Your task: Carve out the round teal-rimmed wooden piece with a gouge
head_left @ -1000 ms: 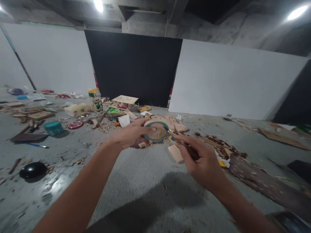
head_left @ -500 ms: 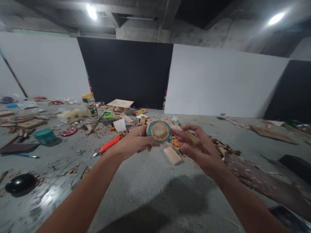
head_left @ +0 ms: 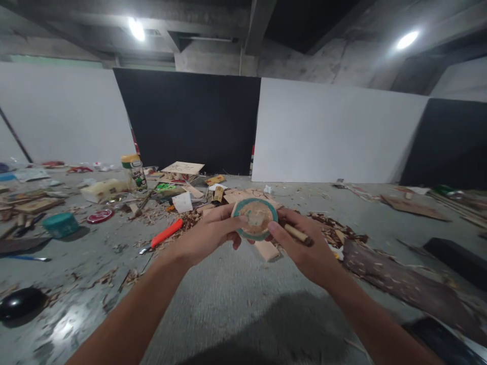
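Observation:
A round wooden disc (head_left: 257, 217) with a teal-painted rim and a bare, hollowed-looking middle is tilted toward me between both hands. My left hand (head_left: 211, 232) grips its left edge, thumb on the face and fingers behind. At the right edge, my right hand (head_left: 306, 248) pinches the disc with its thumb. A thin wooden handle (head_left: 297, 234) also lies in my right hand, its blunt end pointing out to the right; its other end is hidden. Below the disc, a light wooden block (head_left: 267, 251) rests on the floor.
An orange-handled knife (head_left: 166, 233) lies left of my hands among wood shavings. Farther left are a teal lid-like tub (head_left: 61, 224) and a yellow-lidded container (head_left: 133, 172). A dark brown cloth-like piece (head_left: 395, 279) lies on the right. Black and white panels stand behind.
My right hand has come in from the right and now holds the disc's edge. The disc's face has turned more toward me. The view has shifted slightly right.

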`<move>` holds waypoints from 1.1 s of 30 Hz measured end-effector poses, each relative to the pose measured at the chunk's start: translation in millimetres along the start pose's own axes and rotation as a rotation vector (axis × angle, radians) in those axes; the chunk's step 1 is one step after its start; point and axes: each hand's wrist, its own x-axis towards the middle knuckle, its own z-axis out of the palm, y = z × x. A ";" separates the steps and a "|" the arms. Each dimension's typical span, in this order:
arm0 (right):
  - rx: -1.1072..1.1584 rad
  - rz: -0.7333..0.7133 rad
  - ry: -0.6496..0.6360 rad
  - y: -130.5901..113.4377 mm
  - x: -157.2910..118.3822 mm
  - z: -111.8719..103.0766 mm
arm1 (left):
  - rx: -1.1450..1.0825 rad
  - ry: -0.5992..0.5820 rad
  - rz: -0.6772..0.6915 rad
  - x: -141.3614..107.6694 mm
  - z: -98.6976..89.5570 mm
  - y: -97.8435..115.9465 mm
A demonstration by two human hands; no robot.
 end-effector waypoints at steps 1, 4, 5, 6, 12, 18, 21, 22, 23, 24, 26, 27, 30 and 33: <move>0.010 0.001 0.004 -0.5 -0.3 0.2 | -0.009 0.006 0.000 0.1 0.2 -1.0; 0.036 0.019 0.031 -1.7 -1.1 1.3 | 0.004 0.024 0.026 1.4 0.5 -4.6; 0.041 0.027 0.037 -2.0 -1.3 1.8 | 0.016 0.024 0.037 1.8 0.7 -5.4; 0.045 0.033 0.041 -2.3 -1.5 2.4 | 0.035 0.023 0.050 2.2 1.2 -5.7; 0.095 0.061 0.053 -1.9 -1.6 4.1 | 0.211 0.073 0.126 2.8 6.0 -1.1; 0.032 0.034 0.012 1.8 -0.3 4.3 | -0.007 0.098 0.076 6.0 0.7 -10.4; -0.012 -0.014 -0.009 3.9 -0.8 7.7 | -0.266 0.027 -0.009 8.7 -1.3 -18.9; -0.027 -0.028 -0.008 4.6 -0.9 9.0 | -0.331 -0.003 -0.024 9.4 -1.1 -20.7; -0.038 -0.034 -0.004 5.3 -0.9 10.0 | -0.385 -0.027 -0.033 10.1 -0.5 -21.8; -0.039 -0.032 0.008 6.1 -0.7 10.6 | -0.432 -0.034 -0.038 10.7 0.3 -22.1; -0.018 -0.028 0.071 7.6 -0.2 10.2 | -0.517 0.003 -0.071 11.8 1.6 -20.4; 0.011 -0.035 0.117 8.3 -0.1 9.3 | -0.556 0.041 -0.099 12.4 1.8 -18.8; 0.137 -0.109 0.235 8.6 -1.0 5.0 | -0.658 0.158 -0.185 14.3 -0.5 -13.9; 0.217 -0.182 0.263 6.3 -3.4 2.2 | -0.759 0.196 -0.187 15.3 -4.0 -11.7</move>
